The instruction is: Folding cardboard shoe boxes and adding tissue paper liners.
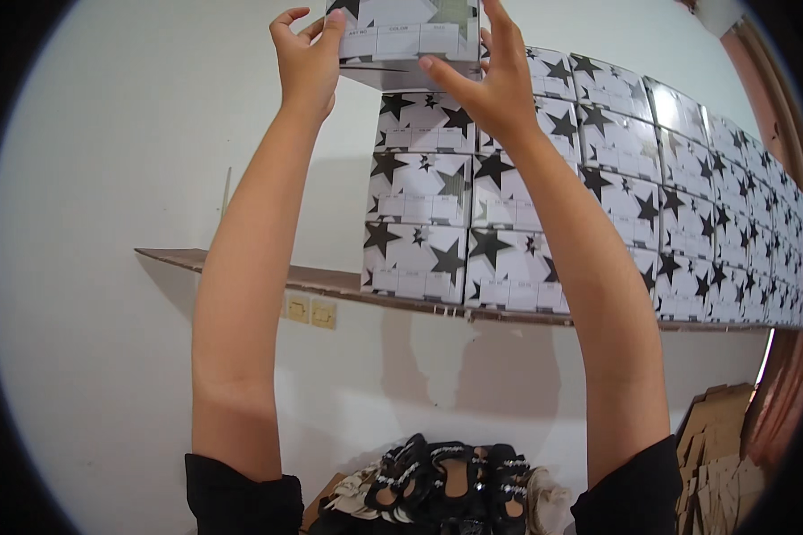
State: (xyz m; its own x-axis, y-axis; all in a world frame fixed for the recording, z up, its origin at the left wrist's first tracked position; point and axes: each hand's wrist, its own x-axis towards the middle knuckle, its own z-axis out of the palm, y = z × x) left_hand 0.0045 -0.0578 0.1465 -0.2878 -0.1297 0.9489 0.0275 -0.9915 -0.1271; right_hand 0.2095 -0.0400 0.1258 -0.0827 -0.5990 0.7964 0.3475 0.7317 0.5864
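held box (410, 40) between left hand (308, 69) and right hand (501, 85), above leftmost column of stacked boxes (419, 189). those sit on shelf (330, 281). wall plates (323, 314) below shelf; sandals (456, 475) lower, cardboard (718, 432) right of sandals.

Premises were apparently a footwear stockroom, evidenced by tiered white rectangular boxes (620, 209) with black stars on a long brown wall shelf (330, 282), heaped black sandals (456, 478) with glittering straps, and flat brown cardboard pieces (718, 419).

Pale wall (107, 223), long brown shelf (330, 282)
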